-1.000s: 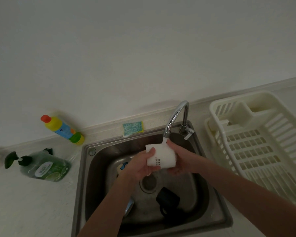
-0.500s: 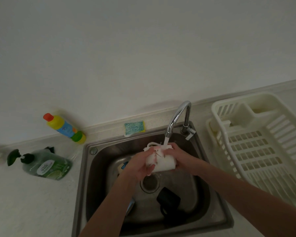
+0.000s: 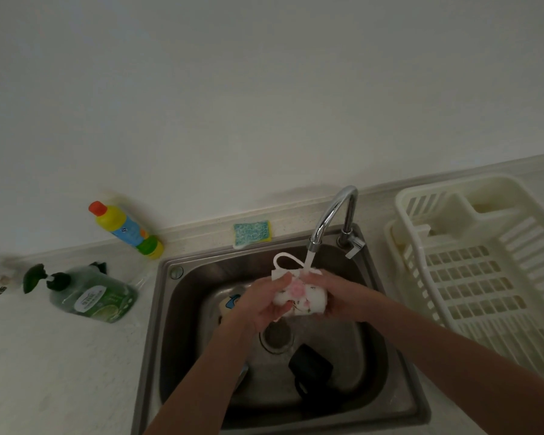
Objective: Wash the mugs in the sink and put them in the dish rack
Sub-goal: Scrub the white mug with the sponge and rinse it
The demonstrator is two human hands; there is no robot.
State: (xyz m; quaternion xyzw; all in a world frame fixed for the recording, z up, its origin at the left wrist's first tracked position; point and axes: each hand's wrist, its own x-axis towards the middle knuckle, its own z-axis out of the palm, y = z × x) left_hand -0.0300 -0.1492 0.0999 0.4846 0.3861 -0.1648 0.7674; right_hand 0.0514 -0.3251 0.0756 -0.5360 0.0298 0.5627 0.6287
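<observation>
black mug point(image 3: 310, 370): lies on the sink point(image 3: 170, 309) floor, judged unwashed.
white mug point(image 3: 299, 296): under tap point(image 3: 333, 215) water; left hand point(image 3: 263, 304) and right hand point(image 3: 339, 298) each wrap their grip round it.
dish rack point(image 3: 471, 277): on the worktop, no mugs yet.

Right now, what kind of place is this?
Most likely a home kitchen counter: a steel sink with a running faucet, a plastic dish rack beside it, and a sponge behind. Both hands hold a white mug under the water.
</observation>
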